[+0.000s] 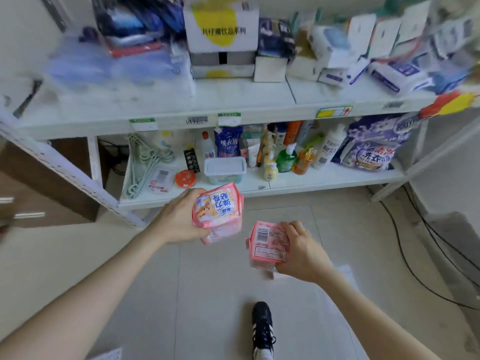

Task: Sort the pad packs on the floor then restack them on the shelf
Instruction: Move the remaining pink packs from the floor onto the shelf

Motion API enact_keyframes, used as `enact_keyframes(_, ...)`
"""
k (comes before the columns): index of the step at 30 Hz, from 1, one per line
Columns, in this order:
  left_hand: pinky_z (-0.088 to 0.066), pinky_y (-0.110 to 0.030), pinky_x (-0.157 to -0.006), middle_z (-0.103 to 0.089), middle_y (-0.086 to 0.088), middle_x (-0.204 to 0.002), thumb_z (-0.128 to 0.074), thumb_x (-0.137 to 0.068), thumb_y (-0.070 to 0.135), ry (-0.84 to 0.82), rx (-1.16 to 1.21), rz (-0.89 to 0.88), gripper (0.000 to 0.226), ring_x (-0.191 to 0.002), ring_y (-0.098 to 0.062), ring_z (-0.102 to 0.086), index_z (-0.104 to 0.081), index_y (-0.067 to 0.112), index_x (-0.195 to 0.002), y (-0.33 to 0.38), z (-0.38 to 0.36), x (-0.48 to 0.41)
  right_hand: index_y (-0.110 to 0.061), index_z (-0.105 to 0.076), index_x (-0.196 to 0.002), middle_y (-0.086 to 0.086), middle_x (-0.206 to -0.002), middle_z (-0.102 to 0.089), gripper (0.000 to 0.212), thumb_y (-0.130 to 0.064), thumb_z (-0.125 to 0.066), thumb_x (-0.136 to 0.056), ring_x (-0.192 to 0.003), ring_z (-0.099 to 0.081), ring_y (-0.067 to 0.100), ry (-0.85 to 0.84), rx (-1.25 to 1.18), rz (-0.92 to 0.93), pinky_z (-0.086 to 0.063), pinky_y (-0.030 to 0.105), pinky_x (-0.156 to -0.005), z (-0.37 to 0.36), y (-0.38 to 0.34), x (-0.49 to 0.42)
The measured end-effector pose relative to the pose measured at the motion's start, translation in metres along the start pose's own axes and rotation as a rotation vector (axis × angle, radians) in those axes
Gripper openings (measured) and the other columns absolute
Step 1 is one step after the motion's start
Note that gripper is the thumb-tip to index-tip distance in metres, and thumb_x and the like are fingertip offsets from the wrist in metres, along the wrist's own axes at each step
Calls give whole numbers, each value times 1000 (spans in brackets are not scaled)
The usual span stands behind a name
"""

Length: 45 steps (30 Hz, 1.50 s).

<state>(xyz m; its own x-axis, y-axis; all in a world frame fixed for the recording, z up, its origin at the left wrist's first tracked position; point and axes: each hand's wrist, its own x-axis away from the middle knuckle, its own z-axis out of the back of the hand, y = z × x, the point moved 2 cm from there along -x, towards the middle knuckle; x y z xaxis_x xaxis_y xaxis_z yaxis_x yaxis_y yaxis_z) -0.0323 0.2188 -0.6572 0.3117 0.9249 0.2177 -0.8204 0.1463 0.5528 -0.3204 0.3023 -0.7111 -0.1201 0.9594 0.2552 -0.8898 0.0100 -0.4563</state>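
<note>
My left hand grips a small stack of pink pad packs, printed face up, held above the tiled floor in front of the white shelf. My right hand holds another pink pad pack with its barcode side toward me, a little lower and to the right. The two hands are apart and the packs do not touch. A wide bare stretch of the upper shelf board lies ahead of both hands. Blurred blue packs lie at the shelf's upper left.
The lower shelf holds hangers, a lidded plastic tub, bottles and a purple detergent bag. Boxes crowd the upper shelf's back and right. Black cables run along the floor at right. My shoe stands below. A brown cabinet is at left.
</note>
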Motion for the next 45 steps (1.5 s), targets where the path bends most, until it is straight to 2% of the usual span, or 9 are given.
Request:
enact_keyframes(8, -52, -30, -84, -58, 23, -111, -74, -50, 47, 27, 17, -19, 79, -100, 0, -59, -44, 41, -122, 60, 111, 82, -19, -33, -140, -8, -123, -39, 97, -51, -72, -58, -108, -48, 13, 100, 47, 125, -54, 35, -78, 116, -77, 37)
enact_keyframes(11, -51, -23, -81, -58, 23, -106, -78, -51, 42, 51, 18, -32, 73, -95, 6, -58, -46, 42, -116, 85, 148, 107, -18, -34, -141, -9, -117, -39, 98, -47, -74, -56, -103, -48, 12, 120, 45, 182, -52, 32, -81, 162, -101, 43)
enact_keyframes(15, -54, -24, -78, -58, 20, -106, -82, -48, 39, 100, -4, -45, 75, -92, 5, -60, -47, 39, -115, 119, 195, 137, -18, -32, -145, -11, -118, -38, 106, -51, -73, -53, -106, -47, 10, 153, 22, 221, -50, 29, -87, 226, -128, 56)
enact_keyframes(19, -57, -28, -77, -63, 16, -107, -86, -49, 37, 156, 6, -64, 77, -89, 3, -64, -46, 39, -116, 156, 239, 166, -15, -33, -144, -9, -115, -40, 103, -47, -77, -57, -100, -48, 11, 190, 17, 268, -46, 23, -83, 287, -155, 76)
enact_keyframes(24, -56, -23, -76, -65, 14, -109, -88, -56, 28, 241, -6, -80, 77, -86, 3, -66, -46, 36, -121, 204, 295, 204, -16, -37, -140, -5, -114, -46, 94, -40, -82, -60, -100, -51, 13, 262, 2, 338, -46, 22, -79, 353, -190, 105)
enact_keyframes(29, -53, -17, -70, -65, 13, -109, -88, -60, 22, 324, -43, -103, 74, -83, 3, -67, -50, 33, -122, 240, 342, 231, -20, -48, -128, -1, -115, -51, 78, -38, -83, -61, -97, -53, 13, 303, 9, 393, -47, 24, -79, 401, -219, 124)
enact_keyframes(34, -57, -29, -80, -64, 12, -112, -88, -60, 29, 409, -99, -102, 74, -88, -1, -67, -50, 34, -123, 264, 381, 254, -21, -47, -132, 0, -117, -52, 80, -35, -84, -63, -102, -53, 15, 346, 2, 467, -45, 25, -83, 444, -242, 141)
enact_keyframes(41, -52, -14, -72, -64, 13, -111, -89, -63, 22, 471, -118, -140, 71, -83, 5, -66, -51, 32, -122, 283, 425, 271, -18, -46, -135, -1, -118, -53, 84, -35, -85, -63, -104, -55, 15, 367, -9, 515, -50, 32, -91, 480, -272, 142)
enact_keyframes(45, -51, -17, -75, -61, 13, -115, -89, -62, 22, 497, -126, -154, 72, -86, 3, -65, -53, 29, -124, 280, 457, 267, -17, -47, -135, -6, -112, -57, 82, -33, -85, -64, -101, -58, 11, 370, -37, 542, -51, 29, -88, 496, -297, 130)
